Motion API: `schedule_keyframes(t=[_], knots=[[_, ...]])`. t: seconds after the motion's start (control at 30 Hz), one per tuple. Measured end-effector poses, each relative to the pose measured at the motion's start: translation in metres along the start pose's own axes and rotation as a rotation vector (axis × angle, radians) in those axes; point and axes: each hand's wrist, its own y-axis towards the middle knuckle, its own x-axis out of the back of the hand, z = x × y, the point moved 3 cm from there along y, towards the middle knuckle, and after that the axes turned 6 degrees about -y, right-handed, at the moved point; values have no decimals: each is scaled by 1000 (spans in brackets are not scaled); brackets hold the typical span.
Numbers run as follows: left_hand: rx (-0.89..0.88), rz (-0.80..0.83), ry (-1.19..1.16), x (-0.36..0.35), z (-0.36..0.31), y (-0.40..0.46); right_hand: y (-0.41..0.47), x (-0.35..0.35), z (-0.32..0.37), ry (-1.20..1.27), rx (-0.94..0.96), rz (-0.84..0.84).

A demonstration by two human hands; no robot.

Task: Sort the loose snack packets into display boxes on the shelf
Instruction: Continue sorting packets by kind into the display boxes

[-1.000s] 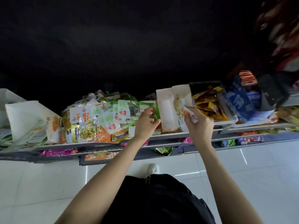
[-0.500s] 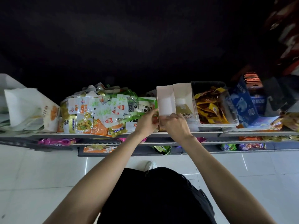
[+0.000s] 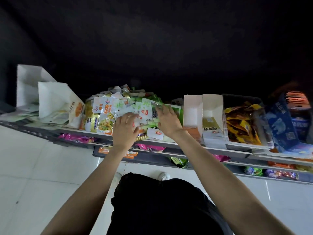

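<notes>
Both hands lie on the heap of loose snack packets (image 3: 118, 109) piled on the shelf (image 3: 220, 150). The left hand (image 3: 125, 129) rests flat on the packets, its fingers (image 3: 131, 116) straight and close together. The right hand (image 3: 166, 122) reaches deeper into the heap, fingers (image 3: 160, 108) loosely spread over a green-and-white packet; whether they pinch it cannot be told. Just right of the heap stand two white display boxes (image 3: 203, 114), then a clear bin (image 3: 243, 126) of yellow packets.
</notes>
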Motion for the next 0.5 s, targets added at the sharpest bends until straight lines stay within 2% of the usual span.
schedule_keyframes(t=[0.1, 0.2, 0.33, 0.5], knots=[[-7, 137, 73, -6, -1, -5, 11, -18, 0, -83, -71, 109], [29, 181, 102, -9, 2, -6, 5, -19, -2, -227, -26, -1], [43, 192, 76, -8, 3, -4, -5, -9, -9, -208, 16, -61], [53, 201, 44, -5, 1, 0, -17, 19, -9, -252, -51, -157]])
